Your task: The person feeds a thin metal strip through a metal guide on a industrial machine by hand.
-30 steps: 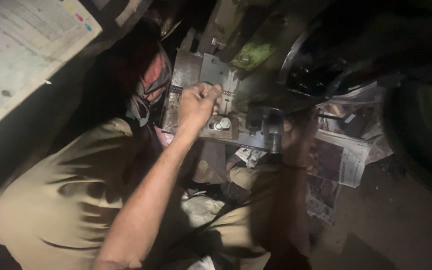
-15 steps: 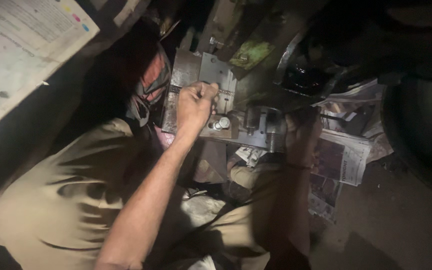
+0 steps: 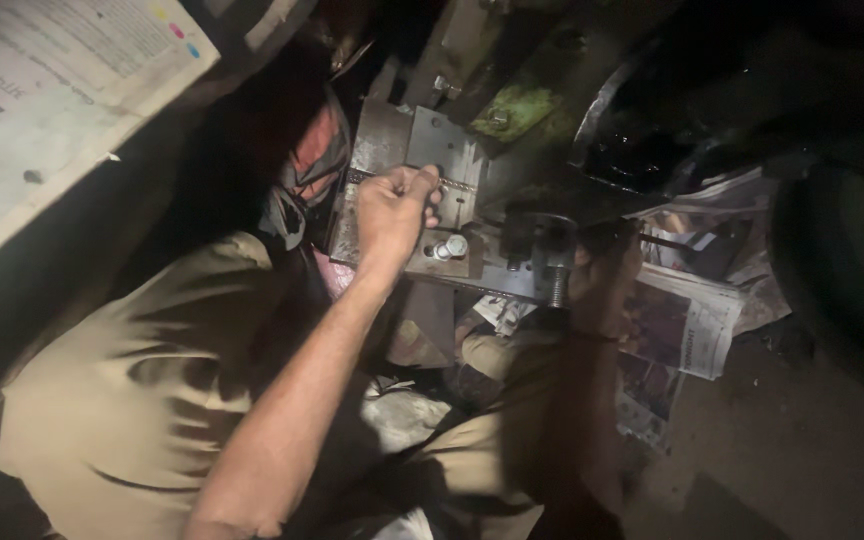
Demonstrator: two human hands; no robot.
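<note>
My left hand (image 3: 392,208) grips the plate (image 3: 439,150) by two bolts (image 3: 447,246), my right hand (image 3: 607,280) is too dark to tell, and the plate could slip.

We see a grey metal bracket plate (image 3: 452,160), flat and scuffed, with a small hole near its top corner, standing upright just behind and above the left grip (image 3: 392,205). Directly right of that grip, two short silver bolts (image 3: 449,247) stick out side by side from the plate's lower part. Further right, beside the shadowed right grip (image 3: 602,275), a threaded bolt (image 3: 556,285) hangs down from a dark clamp block (image 3: 537,240).
</note>
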